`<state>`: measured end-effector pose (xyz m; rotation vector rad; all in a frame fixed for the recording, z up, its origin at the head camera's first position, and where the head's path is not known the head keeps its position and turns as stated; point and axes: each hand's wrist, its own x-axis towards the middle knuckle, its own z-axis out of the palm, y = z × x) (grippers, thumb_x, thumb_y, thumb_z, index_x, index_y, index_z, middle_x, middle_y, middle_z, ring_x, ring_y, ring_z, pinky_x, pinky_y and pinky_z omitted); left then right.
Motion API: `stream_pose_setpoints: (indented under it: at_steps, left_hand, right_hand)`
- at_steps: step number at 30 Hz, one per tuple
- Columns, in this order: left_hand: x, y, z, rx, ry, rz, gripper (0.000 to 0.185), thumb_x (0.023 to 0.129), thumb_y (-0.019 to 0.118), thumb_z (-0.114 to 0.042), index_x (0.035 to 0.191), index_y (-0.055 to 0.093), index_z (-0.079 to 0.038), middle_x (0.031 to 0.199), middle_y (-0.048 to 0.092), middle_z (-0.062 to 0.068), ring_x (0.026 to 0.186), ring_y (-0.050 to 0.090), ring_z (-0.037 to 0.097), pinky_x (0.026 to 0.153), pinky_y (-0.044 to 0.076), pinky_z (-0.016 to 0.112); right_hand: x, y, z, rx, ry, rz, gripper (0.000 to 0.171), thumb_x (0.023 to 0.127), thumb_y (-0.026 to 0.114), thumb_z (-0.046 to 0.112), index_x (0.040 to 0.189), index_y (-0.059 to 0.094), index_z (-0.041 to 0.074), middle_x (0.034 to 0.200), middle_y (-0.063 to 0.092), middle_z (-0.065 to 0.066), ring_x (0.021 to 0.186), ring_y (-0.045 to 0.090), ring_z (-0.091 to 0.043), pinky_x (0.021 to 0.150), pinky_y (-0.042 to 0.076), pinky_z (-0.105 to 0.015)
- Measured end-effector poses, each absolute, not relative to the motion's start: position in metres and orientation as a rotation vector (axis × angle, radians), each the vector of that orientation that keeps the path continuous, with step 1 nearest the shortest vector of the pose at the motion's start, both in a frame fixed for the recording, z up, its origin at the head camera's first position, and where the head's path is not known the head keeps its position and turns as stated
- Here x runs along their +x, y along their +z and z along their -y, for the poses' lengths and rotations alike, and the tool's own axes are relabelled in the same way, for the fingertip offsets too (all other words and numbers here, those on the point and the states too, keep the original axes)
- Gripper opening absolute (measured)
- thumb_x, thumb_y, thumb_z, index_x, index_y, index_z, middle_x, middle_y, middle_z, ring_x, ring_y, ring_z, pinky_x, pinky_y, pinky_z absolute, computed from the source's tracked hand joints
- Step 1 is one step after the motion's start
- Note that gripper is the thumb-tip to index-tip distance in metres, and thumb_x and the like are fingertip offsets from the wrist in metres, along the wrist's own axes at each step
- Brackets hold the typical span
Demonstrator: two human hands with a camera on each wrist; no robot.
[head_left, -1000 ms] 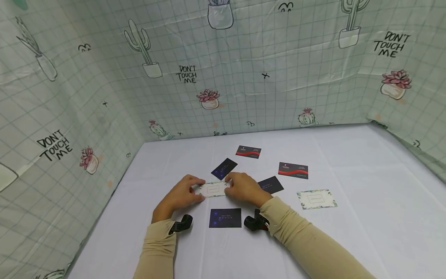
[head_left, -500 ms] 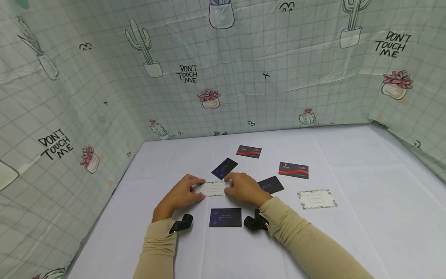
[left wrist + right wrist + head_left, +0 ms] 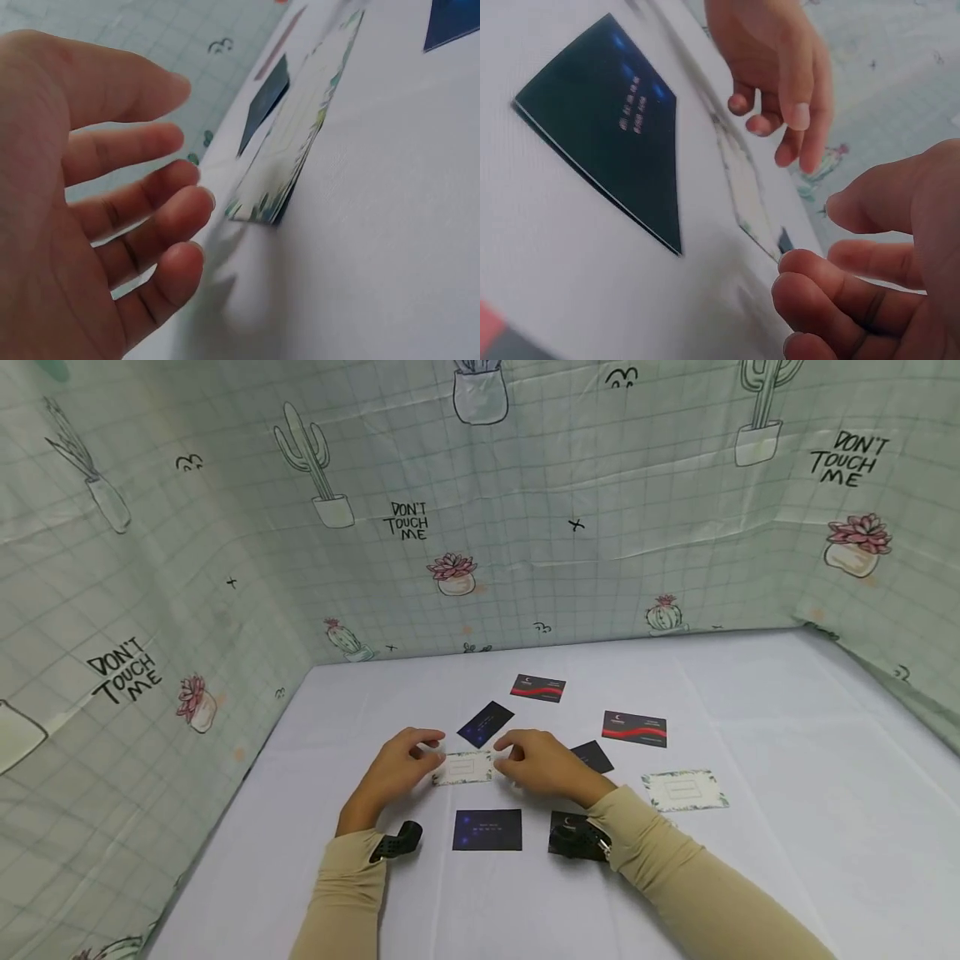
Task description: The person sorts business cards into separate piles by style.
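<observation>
A white business card [image 3: 463,768] with a leafy border lies flat on the table between the two hands. In the left wrist view a dark edge shows under this white card [image 3: 289,139]. My left hand [image 3: 395,767] is just off its left end, fingers loosely bent and holding nothing. On the other side, my right hand [image 3: 545,763] hovers by the right end with a gap between thumb and fingers. A dark blue card [image 3: 487,831] lies nearer to me; in the right wrist view this blue card [image 3: 615,127] looks thicker than a single card.
Behind the white card is a tilted dark blue card [image 3: 486,724]. Two red-striped black cards [image 3: 537,688] lie farther back and right. Another floral card [image 3: 686,790] is at right. A dark card [image 3: 594,756] and a black card [image 3: 561,822] are partly covered by the right arm.
Both hands have let go of the white card's ends and drawn slightly apart. The right wrist has shifted right, uncovering part of a black card near it.
</observation>
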<state>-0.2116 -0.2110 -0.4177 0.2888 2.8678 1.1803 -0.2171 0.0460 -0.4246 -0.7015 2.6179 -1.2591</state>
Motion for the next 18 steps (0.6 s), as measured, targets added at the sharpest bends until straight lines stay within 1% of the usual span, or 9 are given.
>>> stream_pose_setpoints:
  at_steps: [2,6,9,14,18]
  left_hand:
    - [-0.212,-0.417,0.206,0.331,1.198,-2.871,0.036,0.094,0.069,-0.022,0.129,0.068,-0.012,0.115,0.065,0.002,0.097,0.06,0.02,0.081,0.049,0.039]
    - [-0.212,-0.414,0.191,0.471,1.225,-2.842,0.033,0.094,0.067,-0.018,0.126,0.069,-0.009,0.109,0.067,0.0,0.088,0.061,0.017,0.07,0.049,0.034]
    - [-0.21,-0.411,0.178,0.583,1.213,-2.796,0.032,0.095,0.065,-0.016,0.126,0.069,-0.007,0.103,0.067,0.0,0.081,0.06,0.015,0.066,0.049,0.033]
    - [-0.208,-0.405,0.153,0.735,1.109,-2.714,0.032,0.097,0.062,-0.017,0.127,0.067,-0.006,0.098,0.066,-0.001,0.076,0.06,0.012,0.065,0.05,0.031]
    - [-0.205,-0.401,0.134,0.826,1.046,-2.684,0.031,0.098,0.062,-0.018,0.126,0.068,-0.007,0.097,0.066,-0.003,0.077,0.06,0.01,0.066,0.05,0.029]
  right_hand:
    - [-0.216,-0.422,-0.052,-0.706,-1.266,-2.629,0.029,0.095,0.065,0.02,0.119,0.068,0.004,0.077,0.064,0.004,0.063,0.059,-0.012,0.059,0.046,-0.031]
    - [-0.213,-0.42,-0.069,-0.706,-1.259,-2.659,0.028,0.095,0.065,0.021,0.117,0.069,0.004,0.077,0.064,0.004,0.063,0.058,-0.011,0.058,0.046,-0.031]
    - [-0.21,-0.419,-0.083,-0.69,-1.25,-2.661,0.028,0.095,0.065,0.02,0.117,0.069,0.005,0.077,0.064,0.003,0.063,0.057,-0.012,0.056,0.046,-0.031]
    - [-0.205,-0.416,-0.108,-0.649,-1.234,-2.707,0.026,0.094,0.065,0.018,0.116,0.07,0.005,0.078,0.064,0.003,0.065,0.055,-0.014,0.059,0.046,-0.033]
    - [-0.201,-0.414,-0.125,-0.619,-1.229,-2.743,0.026,0.094,0.063,0.018,0.115,0.07,0.005,0.08,0.065,0.004,0.07,0.057,-0.014,0.064,0.047,-0.034]
